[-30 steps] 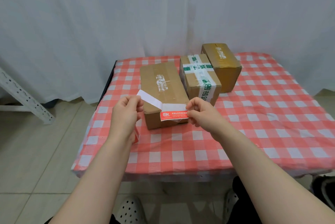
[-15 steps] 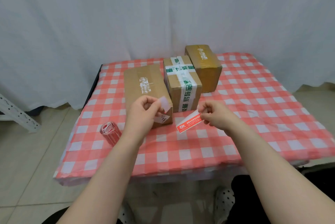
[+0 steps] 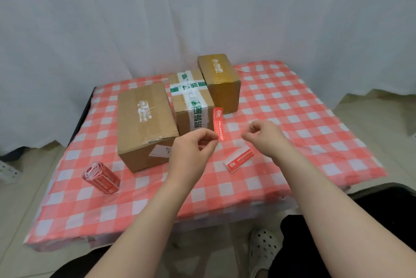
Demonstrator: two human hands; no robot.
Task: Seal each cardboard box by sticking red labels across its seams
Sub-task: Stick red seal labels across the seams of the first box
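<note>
The red label (image 3: 218, 122) stands upright at the centre of the frame, its lower end pinched between the thumb and forefinger of your left hand (image 3: 193, 149). It rises in front of the lower right corner of the green-taped box (image 3: 191, 100); whether it touches that box cannot be told. Your right hand (image 3: 263, 138) hovers just to the right of the label, apart from it, fingers curled inward with nothing seen in them.

A second label strip (image 3: 239, 160), red with a white end, lies flat on the cloth below and between your two hands.

Three cardboard boxes stand in a diagonal row from centre left to upper centre. The large plain box (image 3: 145, 124) is at the left. The green-taped box stands beside it. The yellow-taped box (image 3: 218, 79) stands furthest back. Neighbouring boxes stand close together or touching.

A roll of red labels (image 3: 101, 177) lies on its side at the lower left, well apart from your hands.

All of it rests on the table (image 3: 304, 120), which is covered in a red-and-white checked cloth. A white curtain (image 3: 202, 11) fills the upper frame. A white perforated shoe (image 3: 263, 248) shows at the lower right.
</note>
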